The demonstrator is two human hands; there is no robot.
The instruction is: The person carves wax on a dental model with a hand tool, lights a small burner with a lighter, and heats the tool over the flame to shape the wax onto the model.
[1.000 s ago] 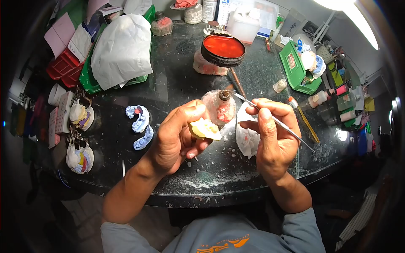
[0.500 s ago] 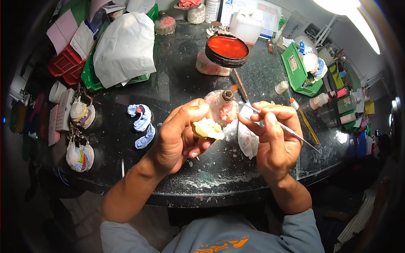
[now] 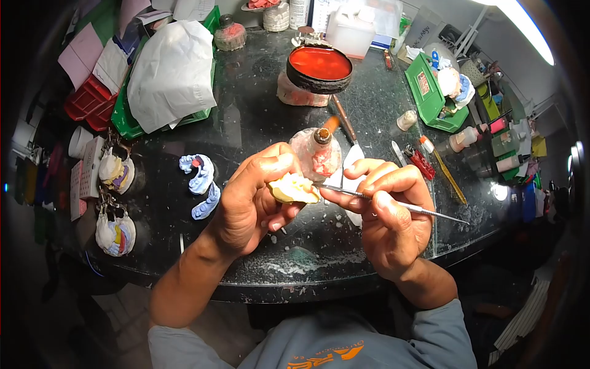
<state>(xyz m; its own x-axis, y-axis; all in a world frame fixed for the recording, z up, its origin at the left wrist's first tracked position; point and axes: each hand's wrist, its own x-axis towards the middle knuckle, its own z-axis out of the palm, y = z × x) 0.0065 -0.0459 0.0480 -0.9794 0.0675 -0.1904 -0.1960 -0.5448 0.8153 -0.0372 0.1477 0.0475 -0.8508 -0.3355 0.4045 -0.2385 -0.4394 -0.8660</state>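
Note:
My left hand [image 3: 249, 200] is closed round a pale yellow dental cast [image 3: 294, 189], gripping it between thumb and fingers. A slim metal double-ended wax carver [image 3: 418, 210] lies pinched in my right hand [image 3: 396, 230]. Its left tip meets the right edge of the cast, and its other pointed end sticks out to the right. Just beyond my hands stands an alcohol burner [image 3: 319, 155] with a small orange flame [image 3: 332, 125] leaning right. Part of the cast is covered by my left fingers.
Behind the burner, a round pan of red wax [image 3: 321, 67] rests on a stand. Blue dental casts [image 3: 200, 175] lie to the left, near mounted plaster models [image 3: 115, 234]. A green tray [image 3: 430, 92], a yellow-handled brush [image 3: 445, 169] and a red-handled tool [image 3: 423, 165] are at the right.
My right hand has turned the carver flatter and brought its tip leftward to the cast. The red-handled tool, hidden before, now shows behind my right hand. The view has shifted slightly.

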